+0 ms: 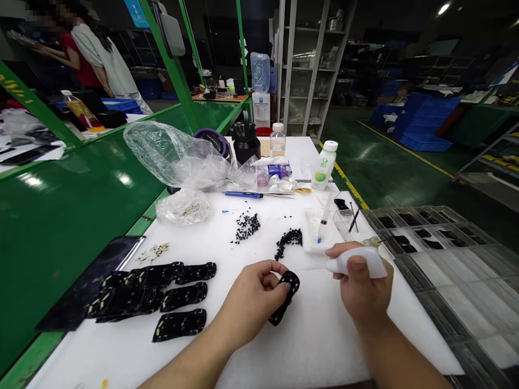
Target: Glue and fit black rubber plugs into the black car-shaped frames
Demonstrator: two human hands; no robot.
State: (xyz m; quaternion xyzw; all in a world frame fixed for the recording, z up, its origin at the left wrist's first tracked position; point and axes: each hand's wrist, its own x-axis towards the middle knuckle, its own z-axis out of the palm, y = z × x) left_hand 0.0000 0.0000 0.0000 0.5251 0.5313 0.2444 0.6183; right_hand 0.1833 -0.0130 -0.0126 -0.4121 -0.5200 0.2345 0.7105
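Between its thumb and fingers, my left hand (259, 294) holds a small black plastic car-shaped part (286, 296), tilted above the white work surface. My right hand (363, 289) is wrapped round a white squeeze bottle (360, 262), whose thin tip points left, apart from the black part. Beyond my hands lie two heaps of tiny black pieces (288, 243) (248, 227). On the left, similar black car-shaped parts (180, 325) lie in rows and overlapping, some with pale pieces on them. Small pale pieces (153, 252) are scattered behind those.
A syringe (324, 220) leans in a white tray (320, 247). Farther back stand a white-green bottle (324, 166) and a black flask (245, 141) beside plastic bags (174, 156). A compartmented clear tray (441, 270) lines the right edge. Two people (101, 59) stand behind the green partition.
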